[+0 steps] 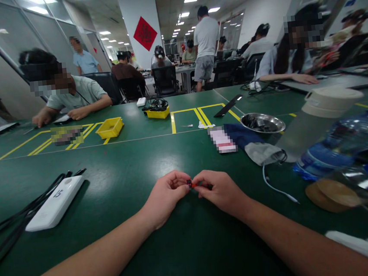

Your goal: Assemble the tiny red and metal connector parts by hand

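Observation:
My left hand (164, 197) and my right hand (222, 190) meet over the green table (135, 168), fingertips almost touching. Between them is a small dark piece with a red part (190, 184), too small to name. The thumb and fingers of my left hand pinch its dark end. My right hand pinches the red end, and its fingertips hide some of it. Whether the two colours belong to one thing or two, I cannot tell.
To the left lies a white power bank (58, 202) with black cables. At the right stand a steel bowl (262, 122), a dark blue pouch (244, 137), a lidded cup (312, 117) and plastic bottles (343, 140). Yellow trays (109, 127) sit farther back, near other people.

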A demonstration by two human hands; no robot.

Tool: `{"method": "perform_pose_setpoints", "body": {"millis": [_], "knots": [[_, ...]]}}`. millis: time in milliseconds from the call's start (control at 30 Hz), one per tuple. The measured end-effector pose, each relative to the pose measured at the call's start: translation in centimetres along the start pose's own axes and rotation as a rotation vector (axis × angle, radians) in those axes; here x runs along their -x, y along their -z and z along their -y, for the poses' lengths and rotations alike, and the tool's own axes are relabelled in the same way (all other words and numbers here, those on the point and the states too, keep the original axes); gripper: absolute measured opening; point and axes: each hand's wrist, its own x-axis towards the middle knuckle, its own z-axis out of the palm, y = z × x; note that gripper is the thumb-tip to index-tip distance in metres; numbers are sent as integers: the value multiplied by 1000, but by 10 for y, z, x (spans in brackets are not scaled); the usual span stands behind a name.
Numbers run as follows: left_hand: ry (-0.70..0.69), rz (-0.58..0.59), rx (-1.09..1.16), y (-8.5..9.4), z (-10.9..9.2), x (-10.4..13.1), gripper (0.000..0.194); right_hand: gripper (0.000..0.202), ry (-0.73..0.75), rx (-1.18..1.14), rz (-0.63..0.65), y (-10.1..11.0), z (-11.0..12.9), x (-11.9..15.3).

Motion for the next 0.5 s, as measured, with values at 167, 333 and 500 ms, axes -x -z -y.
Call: {"method": "perform_pose_setpoints", "body": {"millis": [167, 333, 500], "knots": [[5, -9, -18, -1, -1, 1, 17, 15, 16, 50, -9, -1, -2, 1], [9, -1, -29, -1, -3, 1, 18, 14, 24, 50, -8, -1, -1, 2], [11, -15, -56, -1, -3, 0, 20, 15, 68, 103, -2, -1, 0, 1]]}}
